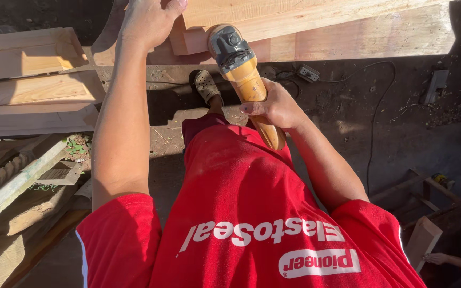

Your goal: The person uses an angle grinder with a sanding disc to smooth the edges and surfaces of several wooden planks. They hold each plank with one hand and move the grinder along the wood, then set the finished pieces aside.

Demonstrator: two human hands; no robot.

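Right hand (274,105) grips grinder (244,74); left hand (148,18) on plank (348,32)

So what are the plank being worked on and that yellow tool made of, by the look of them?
The plank looks like bare, unfinished pale wood with visible grain. The grinder seems to have a smooth yellow plastic body and a grey, probably metal head, held in the right hand.

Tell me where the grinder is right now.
Top centre of the head view: the grinder is in the right hand, its head against the plank, right of the left hand.
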